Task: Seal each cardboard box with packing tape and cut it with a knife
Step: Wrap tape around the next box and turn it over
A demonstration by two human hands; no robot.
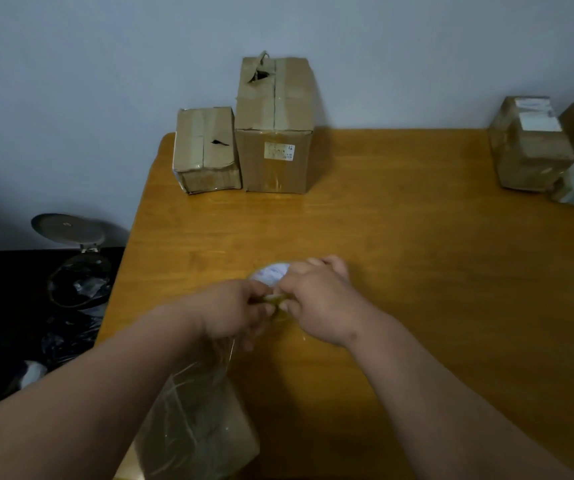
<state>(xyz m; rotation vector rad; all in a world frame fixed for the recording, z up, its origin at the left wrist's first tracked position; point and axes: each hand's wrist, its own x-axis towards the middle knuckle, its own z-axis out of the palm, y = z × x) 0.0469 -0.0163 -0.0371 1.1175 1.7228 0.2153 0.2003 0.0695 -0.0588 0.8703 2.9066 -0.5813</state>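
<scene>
Head cam: both hands, left hand (233, 311) and right hand (316, 299), are gripping the tape roll (273, 277) over the table (417, 271), just above the near box (195, 420). Tape's looking thin and clingy, so I'd be pinching the free end.

1. A pale label (279, 150) is stuck on the front of the tall cardboard box (275, 133); its print is too blurred to be read.
2. White labels (538, 121) are seen on the wrapped box (529, 147) at the right; no text can be read.
</scene>
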